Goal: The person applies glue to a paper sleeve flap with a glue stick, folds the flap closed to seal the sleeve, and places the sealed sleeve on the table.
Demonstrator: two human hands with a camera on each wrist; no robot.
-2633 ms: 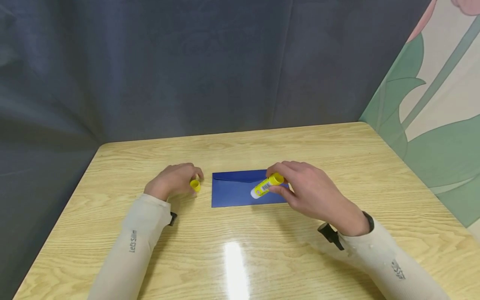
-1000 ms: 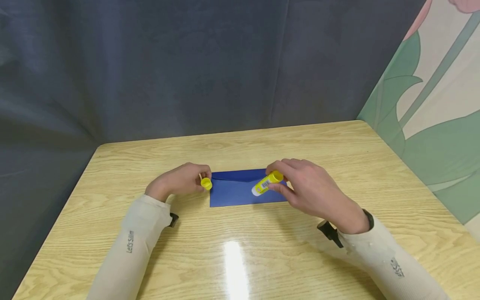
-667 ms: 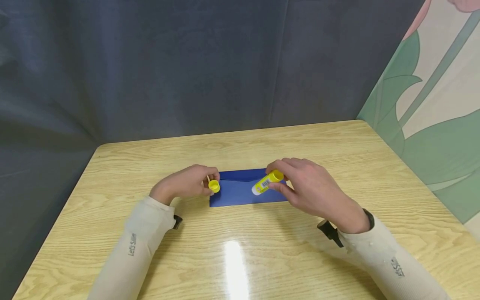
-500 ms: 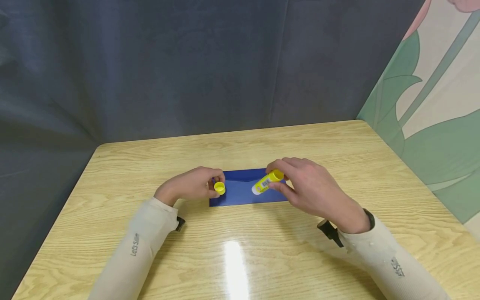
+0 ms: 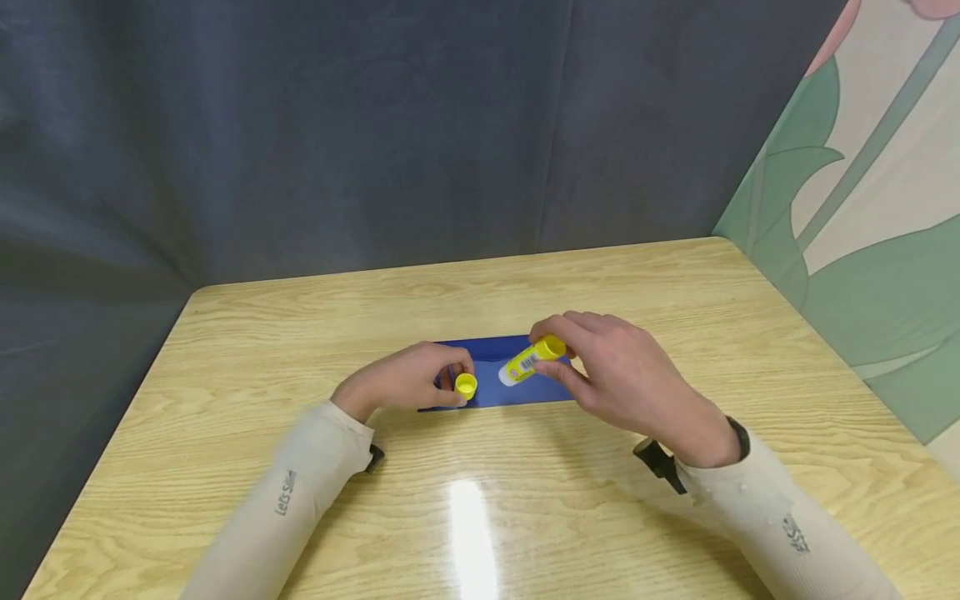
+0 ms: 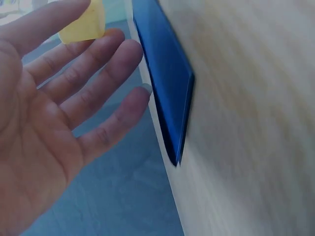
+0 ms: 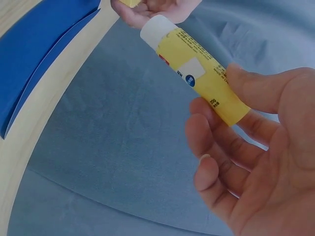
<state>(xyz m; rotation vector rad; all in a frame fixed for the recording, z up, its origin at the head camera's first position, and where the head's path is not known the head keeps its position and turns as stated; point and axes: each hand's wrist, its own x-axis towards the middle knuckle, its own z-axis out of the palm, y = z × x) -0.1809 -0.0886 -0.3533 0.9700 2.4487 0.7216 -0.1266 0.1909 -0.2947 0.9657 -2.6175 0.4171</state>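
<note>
My right hand (image 5: pixel 611 375) pinches a yellow glue stick (image 5: pixel 527 363) between thumb and fingers. Its uncapped white end points down to the left in the head view; the right wrist view shows the printed label of the glue stick (image 7: pixel 197 71). A small yellow cap (image 5: pixel 466 386) is pinched in my left hand (image 5: pixel 408 379), its hollow side facing up and right. Cap and white end are apart, with a short gap between them. Beneath both hands lies a dark blue envelope (image 5: pixel 491 395), partly covered by them. In the left wrist view the cap (image 6: pixel 86 24) sits by the thumb.
The envelope lies flat on a light wood-grain table (image 5: pixel 480 458). A dark grey curtain (image 5: pixel 375 142) hangs along the back and left edges. On the right stands a wall (image 5: pixel 885 208) painted with leaves and a flower.
My left hand has moved right with the cap, from beside the envelope to over its left part, nearer the glue stick. The right hand has stayed almost in place.
</note>
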